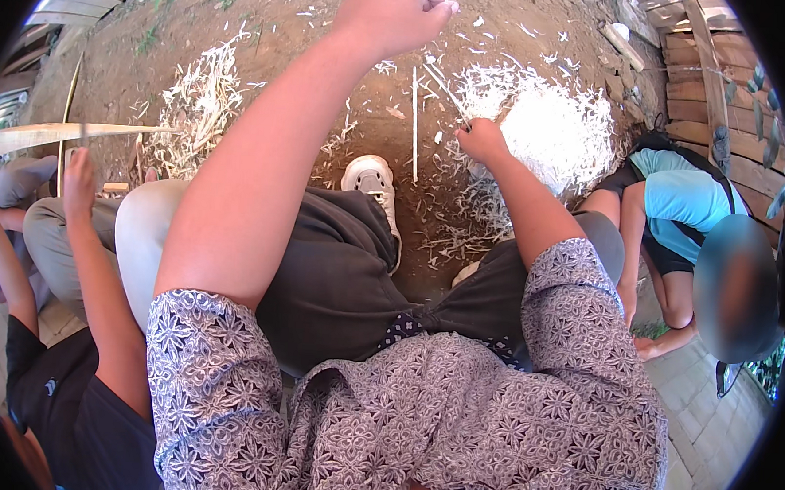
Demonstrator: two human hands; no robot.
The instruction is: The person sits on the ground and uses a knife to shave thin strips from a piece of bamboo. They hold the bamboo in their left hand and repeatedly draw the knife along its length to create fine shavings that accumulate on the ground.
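Observation:
My left hand (394, 13) is stretched far forward at the top edge of the head view. Its fingers are curled closed, and whatever may be in them cannot be made out. My right hand (484, 142) is lower and to the right, closed around the end of a thin, pale stick (447, 93) that slants up and to the left. Whether this is a wooden strip or a blade is hard to tell. Between my hands, a straight, narrow white strip (415, 126) runs nearly upright in the picture, apparently on the dirt.
A bright heap of shavings (558, 125) lies right of my right hand, another pile (207, 89) to the left. My pale shoe (374, 180) is below. At left, a person's hand (80, 180) works by a long wooden slat (56, 137); a person in turquoise (679, 193) bends at right.

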